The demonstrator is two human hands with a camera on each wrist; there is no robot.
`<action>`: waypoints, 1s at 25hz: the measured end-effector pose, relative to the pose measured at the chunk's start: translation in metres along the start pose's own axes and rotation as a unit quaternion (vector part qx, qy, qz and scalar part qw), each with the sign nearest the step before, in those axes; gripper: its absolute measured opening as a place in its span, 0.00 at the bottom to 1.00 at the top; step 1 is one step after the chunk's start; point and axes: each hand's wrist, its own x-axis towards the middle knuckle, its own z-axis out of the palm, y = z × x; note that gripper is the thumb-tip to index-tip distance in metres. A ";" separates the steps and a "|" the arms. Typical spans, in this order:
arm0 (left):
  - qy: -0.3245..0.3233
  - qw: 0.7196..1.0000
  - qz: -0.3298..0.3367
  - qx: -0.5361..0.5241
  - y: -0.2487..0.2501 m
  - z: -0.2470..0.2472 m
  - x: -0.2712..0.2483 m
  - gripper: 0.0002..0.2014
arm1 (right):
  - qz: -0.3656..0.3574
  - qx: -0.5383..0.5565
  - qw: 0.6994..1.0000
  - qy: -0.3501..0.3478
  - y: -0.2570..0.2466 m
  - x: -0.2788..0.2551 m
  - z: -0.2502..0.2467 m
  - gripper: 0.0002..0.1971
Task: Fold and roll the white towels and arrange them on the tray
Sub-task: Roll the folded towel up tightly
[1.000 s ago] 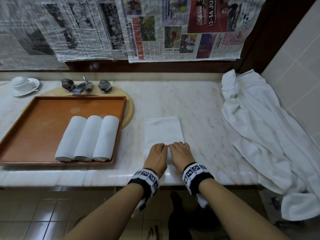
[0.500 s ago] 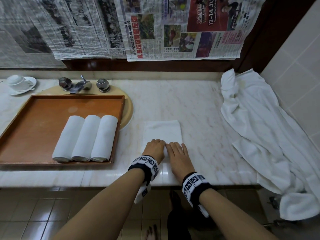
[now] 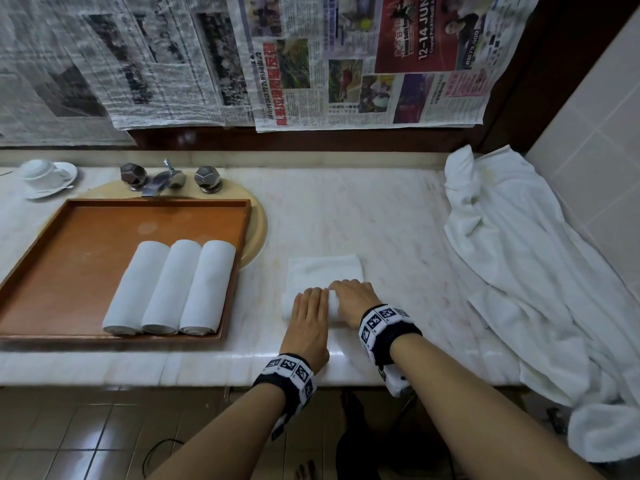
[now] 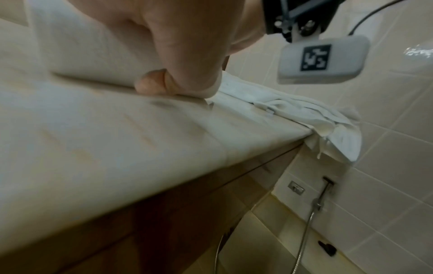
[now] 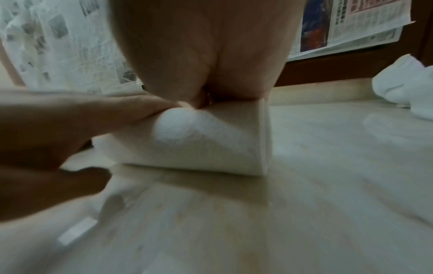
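Note:
A small white towel (image 3: 323,270) lies on the marble counter (image 3: 398,237), its near end wound into a roll (image 5: 211,144). My left hand (image 3: 310,313) lies flat on the roll's left part with straight fingers, the thumb (image 4: 152,83) down on the counter. My right hand (image 3: 351,299) curls over the roll's right part; its fingertips are hidden behind the roll. Left of this, a brown wooden tray (image 3: 159,202) holds three rolled white towels (image 3: 171,287) side by side at its right end.
A heap of loose white towels (image 3: 519,271) covers the counter's right end and hangs over the edge. The tray sits over a sink (image 3: 259,230) with a faucet (image 3: 162,180). A cup and saucer (image 3: 45,173) stand at the back left.
The roll has moved away from me and grown, so the flat part of the towel is shorter. My right hand went from flat to curled; the left hand flattened.

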 end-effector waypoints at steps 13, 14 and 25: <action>-0.145 0.986 -0.023 0.084 -0.011 -0.036 0.094 0.25 | -0.016 -0.127 0.989 0.072 0.004 -0.010 0.027 0.40; -0.119 0.990 -0.019 0.078 -0.012 -0.036 0.091 0.24 | -0.017 -0.126 0.989 0.076 0.005 -0.004 0.022 0.40; -0.136 0.984 -0.013 0.115 -0.025 -0.035 0.129 0.40 | -0.002 -0.158 0.986 -0.053 0.018 0.079 -0.030 0.45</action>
